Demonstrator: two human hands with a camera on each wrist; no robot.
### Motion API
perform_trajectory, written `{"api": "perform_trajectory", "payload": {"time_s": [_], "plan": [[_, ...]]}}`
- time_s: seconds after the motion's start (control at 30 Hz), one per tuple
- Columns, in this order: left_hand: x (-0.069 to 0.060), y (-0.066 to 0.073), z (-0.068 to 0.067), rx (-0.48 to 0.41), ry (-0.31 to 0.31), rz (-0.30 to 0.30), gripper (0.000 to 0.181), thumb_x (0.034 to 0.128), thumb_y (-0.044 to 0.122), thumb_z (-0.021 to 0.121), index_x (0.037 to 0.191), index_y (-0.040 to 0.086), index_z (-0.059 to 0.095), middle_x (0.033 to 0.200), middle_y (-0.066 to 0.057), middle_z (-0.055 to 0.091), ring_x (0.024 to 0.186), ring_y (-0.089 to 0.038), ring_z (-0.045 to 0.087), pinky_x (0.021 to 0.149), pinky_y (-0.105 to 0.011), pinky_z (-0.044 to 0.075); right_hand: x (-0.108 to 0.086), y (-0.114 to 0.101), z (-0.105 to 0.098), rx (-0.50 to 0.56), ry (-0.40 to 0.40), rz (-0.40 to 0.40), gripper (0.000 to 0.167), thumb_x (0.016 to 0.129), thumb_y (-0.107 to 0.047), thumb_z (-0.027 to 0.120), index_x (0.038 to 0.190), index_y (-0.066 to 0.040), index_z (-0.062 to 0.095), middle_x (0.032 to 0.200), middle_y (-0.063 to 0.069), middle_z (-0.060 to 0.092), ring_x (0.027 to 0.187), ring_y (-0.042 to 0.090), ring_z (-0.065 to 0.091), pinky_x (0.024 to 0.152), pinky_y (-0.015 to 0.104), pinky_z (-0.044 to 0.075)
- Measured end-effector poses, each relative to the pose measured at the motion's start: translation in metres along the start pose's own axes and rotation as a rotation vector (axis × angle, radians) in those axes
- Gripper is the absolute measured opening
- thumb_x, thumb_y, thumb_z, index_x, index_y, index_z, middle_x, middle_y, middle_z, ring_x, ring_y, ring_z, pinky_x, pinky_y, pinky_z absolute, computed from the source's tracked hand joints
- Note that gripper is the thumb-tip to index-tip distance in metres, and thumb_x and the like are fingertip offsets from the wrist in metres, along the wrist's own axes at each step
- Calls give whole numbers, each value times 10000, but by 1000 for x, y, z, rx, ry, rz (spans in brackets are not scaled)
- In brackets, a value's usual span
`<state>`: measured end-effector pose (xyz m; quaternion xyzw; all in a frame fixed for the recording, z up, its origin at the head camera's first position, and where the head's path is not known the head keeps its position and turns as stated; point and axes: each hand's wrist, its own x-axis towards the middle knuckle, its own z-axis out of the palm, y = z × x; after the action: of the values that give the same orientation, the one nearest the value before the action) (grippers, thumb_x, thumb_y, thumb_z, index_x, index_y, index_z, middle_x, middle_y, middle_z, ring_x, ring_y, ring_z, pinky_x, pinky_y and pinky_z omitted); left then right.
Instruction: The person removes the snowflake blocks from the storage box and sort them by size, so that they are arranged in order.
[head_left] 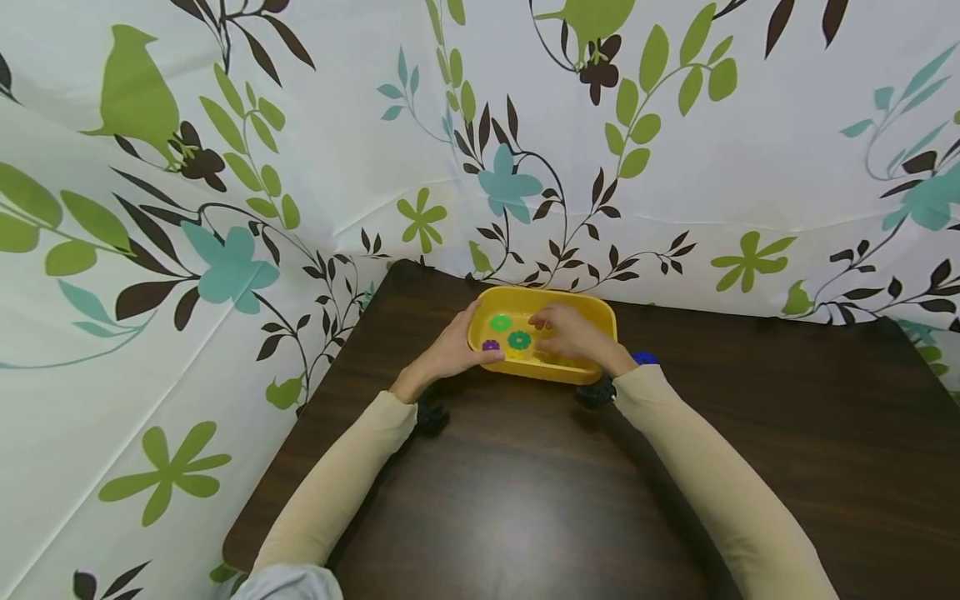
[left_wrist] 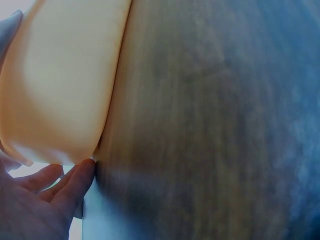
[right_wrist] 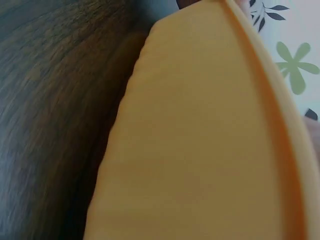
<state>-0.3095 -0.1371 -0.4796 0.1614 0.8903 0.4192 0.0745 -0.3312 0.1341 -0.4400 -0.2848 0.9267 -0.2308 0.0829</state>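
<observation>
A yellow plastic tub (head_left: 540, 374) stands near the table's back edge. My left hand (head_left: 453, 346) grips its left end, the thumb at the near rim; in the left wrist view, the fingertips (left_wrist: 85, 170) touch the tub's end wall. Inside lie a light green disc (head_left: 501, 322), a dark green notched disc (head_left: 519, 339), a purple notched disc (head_left: 491, 345) and a small yellow piece (head_left: 516, 353). Over the tub's right half is my right hand (head_left: 573, 333), fingers bent loosely and parted from the thumb. No held piece shows there. The right wrist view shows mainly the tub's outer wall (right_wrist: 190, 125).
A blue piece (head_left: 645, 357) lies on the dark wooden table (head_left: 495, 500) just right of the tub, partly hidden by my right wrist. Behind the table hangs a white cloth (head_left: 322, 183) printed with leaves, flowers and birds. Black devices sit under both wrists.
</observation>
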Motion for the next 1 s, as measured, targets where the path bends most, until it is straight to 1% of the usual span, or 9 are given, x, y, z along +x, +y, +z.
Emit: {"api": "perform_trajectory", "payload": {"time_s": [0.07, 0.17, 0.3, 0.43, 0.53, 0.67, 0.77, 0.9, 1.0], "plan": [[1, 1, 0, 5, 0, 3, 1215, 885, 476, 884, 1772, 205, 99, 1704, -202, 369, 1344, -365, 561, 1216, -570, 477, 4, -2, 3, 2, -30, 2, 458, 984, -124, 774, 1401, 45, 689, 1389, 229, 709, 1296, 397, 633, 1176, 548, 503], [1, 0, 0, 13, -6, 13, 1213, 897, 484, 875, 1773, 193, 89, 1731, -206, 346, 1388, -368, 550, 1235, -573, 460, 11, -4, 7, -21, -69, -15, 476, 995, -121, 769, 1436, 32, 675, 1438, 223, 680, 1336, 396, 609, 1208, 545, 476], [2, -1, 0, 23, -14, 12, 1213, 910, 501, 860, 1775, 192, 69, 1753, -202, 323, 1425, -366, 534, 1242, -568, 451, 19, -5, 11, -67, -101, -58, 483, 1001, -106, 766, 1453, 29, 665, 1429, 222, 669, 1313, 384, 610, 1195, 532, 485], [2, -1, 0, 17, -11, 6, 1217, 905, 498, 863, 1776, 192, 69, 1755, -198, 321, 1434, -372, 531, 1244, -573, 449, 24, -5, 13, -67, -108, -59, 491, 999, -99, 775, 1461, 19, 661, 1436, 216, 648, 1318, 374, 592, 1206, 545, 473], [1, -1, -1, 15, -11, 2, 1225, 903, 493, 867, 1776, 191, 61, 1762, -200, 310, 1446, -375, 526, 1253, -574, 440, 26, -5, 14, -57, -118, -56, 466, 1010, -109, 768, 1451, 10, 673, 1424, 209, 643, 1308, 370, 582, 1205, 547, 465], [0, -1, 0, 18, -16, -7, 1226, 910, 494, 860, 1776, 194, 46, 1774, -201, 288, 1476, -374, 509, 1271, -576, 423, 28, -4, 15, -45, -139, -53, 421, 1027, -121, 750, 1428, -4, 697, 1387, 190, 653, 1280, 353, 586, 1182, 521, 478], [0, -1, 0, 16, -18, -11, 1227, 910, 496, 859, 1776, 193, 44, 1770, -202, 290, 1463, -370, 516, 1266, -575, 430, 28, -3, 15, -35, -145, -38, 411, 1033, -133, 745, 1425, -16, 704, 1372, 174, 655, 1259, 331, 592, 1160, 503, 493], [0, -1, 0, 9, -16, -8, 1218, 909, 497, 859, 1775, 200, 56, 1746, -202, 320, 1403, -358, 544, 1235, -564, 462, 29, -3, 15, -27, -136, -19, 401, 1029, -159, 757, 1400, -13, 721, 1333, 167, 666, 1193, 310, 600, 1109, 485, 516], [0, 0, 0, 10, -15, -7, 1223, 904, 505, 860, 1775, 199, 58, 1740, -205, 328, 1391, -354, 549, 1227, -562, 468, 30, -3, 17, -40, -118, -16, 391, 1013, -177, 781, 1357, 4, 742, 1287, 170, 683, 1130, 297, 613, 1059, 465, 541]]}}
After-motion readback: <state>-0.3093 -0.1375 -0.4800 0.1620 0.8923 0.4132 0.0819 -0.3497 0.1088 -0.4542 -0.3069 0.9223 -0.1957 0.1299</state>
